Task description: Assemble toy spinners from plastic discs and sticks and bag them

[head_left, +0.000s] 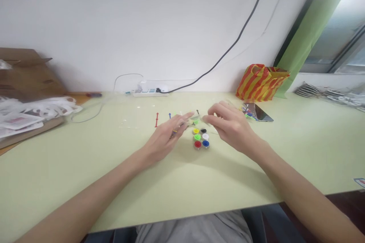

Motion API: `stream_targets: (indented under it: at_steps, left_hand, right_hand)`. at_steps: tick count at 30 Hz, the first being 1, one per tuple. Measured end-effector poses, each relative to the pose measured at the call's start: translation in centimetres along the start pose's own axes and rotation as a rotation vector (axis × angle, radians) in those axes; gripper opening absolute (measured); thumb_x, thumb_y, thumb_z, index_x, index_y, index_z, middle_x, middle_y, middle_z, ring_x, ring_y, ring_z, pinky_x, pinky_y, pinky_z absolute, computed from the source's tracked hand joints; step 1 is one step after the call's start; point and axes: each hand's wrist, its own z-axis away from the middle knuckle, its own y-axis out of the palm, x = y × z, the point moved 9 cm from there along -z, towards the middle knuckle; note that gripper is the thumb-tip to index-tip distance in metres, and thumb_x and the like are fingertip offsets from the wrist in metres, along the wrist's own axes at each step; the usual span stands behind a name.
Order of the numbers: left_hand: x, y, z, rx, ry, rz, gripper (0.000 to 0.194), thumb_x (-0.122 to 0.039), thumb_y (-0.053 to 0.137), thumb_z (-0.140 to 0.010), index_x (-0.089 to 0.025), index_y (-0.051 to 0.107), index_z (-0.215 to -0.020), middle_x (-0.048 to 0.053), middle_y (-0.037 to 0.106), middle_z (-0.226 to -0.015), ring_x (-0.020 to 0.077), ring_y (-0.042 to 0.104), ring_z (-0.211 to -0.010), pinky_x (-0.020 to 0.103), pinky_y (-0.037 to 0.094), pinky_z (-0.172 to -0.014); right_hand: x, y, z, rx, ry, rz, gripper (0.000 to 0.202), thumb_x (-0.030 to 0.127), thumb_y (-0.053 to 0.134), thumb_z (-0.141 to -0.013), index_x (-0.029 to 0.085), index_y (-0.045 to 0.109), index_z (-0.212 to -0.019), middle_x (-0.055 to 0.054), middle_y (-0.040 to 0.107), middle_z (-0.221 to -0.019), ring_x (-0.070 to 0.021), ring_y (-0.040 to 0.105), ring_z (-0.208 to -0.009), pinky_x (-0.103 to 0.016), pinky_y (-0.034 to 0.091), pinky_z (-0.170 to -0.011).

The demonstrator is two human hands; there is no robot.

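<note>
My left hand (168,136) is closed around what looks like a clear plastic bag (185,118), partly hidden by the fingers. Small green pieces (195,122) show at its fingertips. My right hand (229,123) is pinched just to the right of them; what sits between its fingertips is too blurred to name. Below and between the hands stand several small round coloured pieces in two columns, including a yellow one (196,131), a red one (197,144) and a blue one (205,143). Behind the hands lie a red arrow-shaped strip (156,120) and a dark one (197,112).
A striped red and yellow bag (259,83) stands at the back right, with a dark phone-like slab (264,113) and small coloured parts before it. A power strip (151,90) lies against the wall. Cardboard (25,74) and white packets (25,115) occupy the left.
</note>
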Motion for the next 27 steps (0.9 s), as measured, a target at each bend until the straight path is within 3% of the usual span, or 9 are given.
stream_targets:
  at_steps: [3,9,13,16,20,24,27]
  left_hand:
    - [0.1,0.1,0.1,0.052,-0.069,0.221,0.046,-0.045,0.042,-0.108,-0.029,0.053,-0.150,0.005,0.071,-0.108,0.0154,0.062,-0.079,0.030,0.052,-0.080]
    - [0.1,-1.0,-0.2,0.019,-0.117,0.521,0.046,-0.047,0.051,-0.104,-0.027,0.059,-0.145,0.008,0.074,-0.118,0.0203,0.070,-0.092,0.030,0.055,-0.079]
    - [0.3,-0.8,-0.4,0.043,-0.127,0.590,0.048,-0.045,0.051,-0.105,-0.023,0.059,-0.146,0.011,0.075,-0.117,0.0224,0.073,-0.093,0.032,0.055,-0.082]
    - [0.4,-0.1,-0.3,0.079,-0.142,0.660,0.046,-0.044,0.051,-0.105,-0.022,0.060,-0.145,0.012,0.075,-0.119,0.0244,0.074,-0.096,0.034,0.056,-0.084]
    - [0.7,0.8,-0.1,0.118,-0.182,0.790,0.041,-0.042,0.052,-0.105,-0.022,0.066,-0.138,0.013,0.074,-0.124,0.0303,0.071,-0.113,0.040,0.055,-0.094]
    - [0.2,1.6,-0.1,0.183,-0.164,0.893,0.045,-0.043,0.056,-0.103,-0.025,0.060,-0.144,0.015,0.066,-0.139,0.0341,0.063,-0.128,0.046,0.050,-0.104]
    - [-0.4,2.6,0.1,0.287,-0.165,0.930,0.064,-0.037,0.070,-0.095,-0.031,0.044,-0.154,0.016,0.059,-0.147,0.0350,0.061,-0.129,0.047,0.051,-0.102]
  right_hand:
    - [-0.2,-0.3,-0.2,-0.045,0.076,-0.267,0.033,-0.002,0.046,-0.097,0.021,0.068,-0.100,-0.006,0.065,-0.089,-0.0174,0.057,-0.081,-0.032,0.045,-0.069]
    - [-1.4,-1.2,0.0,-0.212,0.359,-0.577,0.017,0.012,0.064,-0.096,0.024,0.070,-0.105,-0.003,0.071,-0.092,-0.0176,0.064,-0.083,-0.033,0.051,-0.076]
    - [-1.7,-0.2,0.1,-0.135,0.436,-0.765,0.011,0.024,0.061,-0.101,0.023,0.072,-0.104,-0.003,0.073,-0.090,-0.0180,0.066,-0.085,-0.034,0.050,-0.080]
    - [-2.1,0.7,0.1,-0.072,0.475,-0.832,0.015,0.031,0.066,-0.099,0.023,0.073,-0.109,-0.003,0.071,-0.087,-0.0179,0.063,-0.083,-0.034,0.048,-0.080]
    - [-1.9,1.6,-0.1,0.022,0.433,-0.892,0.010,0.030,0.073,-0.094,0.022,0.076,-0.089,-0.004,0.070,-0.085,-0.0179,0.061,-0.083,-0.034,0.047,-0.079]
    - [-2.5,0.8,0.1,-0.084,0.490,-0.930,0.014,0.026,0.067,-0.098,0.024,0.080,-0.099,-0.003,0.073,-0.082,-0.0169,0.064,-0.078,-0.033,0.049,-0.074]
    - [-2.9,0.0,0.4,-0.189,0.533,-0.873,0.018,0.023,0.066,-0.098,0.026,0.080,-0.108,-0.001,0.073,-0.076,-0.0164,0.065,-0.075,-0.033,0.051,-0.075]
